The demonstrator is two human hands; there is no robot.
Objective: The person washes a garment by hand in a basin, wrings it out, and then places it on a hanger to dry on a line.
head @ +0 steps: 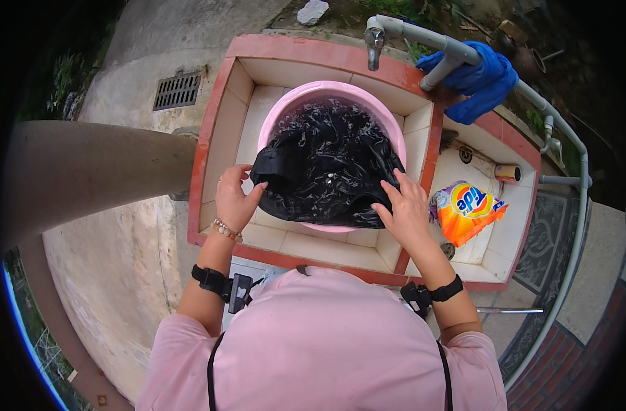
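A soaked black garment (pixel 313 190) with a waistband and metal buttons lies bunched in a pink plastic basin (pixel 271 114). Dark water with some foam shows around its folds, and its near edge hangs over the basin's rim. My left hand (pixel 237 199) has the garment's left edge between thumb and fingers. On the opposite side, the fingertips of my right hand (pixel 408 209) touch the garment's edge, spread apart; whether they grip the cloth cannot be seen.
The basin stands in a tiled sink (pixel 318 245) with red edges. Above hangs a metal tap (pixel 375 49); a blue cloth (pixel 480 82) drapes over the pipe. The side compartment holds a Tide detergent bag (pixel 464 213) and a can (pixel 508 173). A thick post (pixel 107 172) stands left.
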